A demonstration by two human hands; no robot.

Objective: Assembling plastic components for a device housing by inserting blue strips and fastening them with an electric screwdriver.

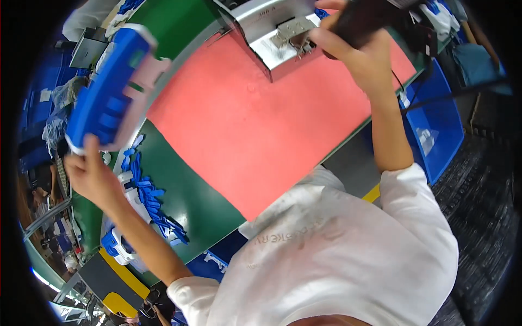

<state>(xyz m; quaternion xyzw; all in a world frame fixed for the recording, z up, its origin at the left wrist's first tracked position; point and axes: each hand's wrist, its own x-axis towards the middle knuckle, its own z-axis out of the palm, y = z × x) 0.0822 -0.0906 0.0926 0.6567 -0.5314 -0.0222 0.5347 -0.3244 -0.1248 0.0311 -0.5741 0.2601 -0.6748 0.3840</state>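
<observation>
My left hand (92, 176) is closed on the lower end of a long blue and white plastic housing (106, 92), tilted and blurred by motion at the left side of the bench. At the upper right, my right hand (361, 62) curls round a bulky black object (361, 24) whose kind I cannot make out. Just left of its fingertips is a silver metal fixture (244, 22) with a small metal clamp (296, 32) on it. Under the fixture lies a pink-red mat (250, 119).
The green bench (190, 195) carries several blue and white plastic parts (144, 187) left of the mat. A blue bin (437, 125) with a clear bag stands at the right. Dark cables (413, 95) hang near my right wrist. Other people (46, 193) are at the far left.
</observation>
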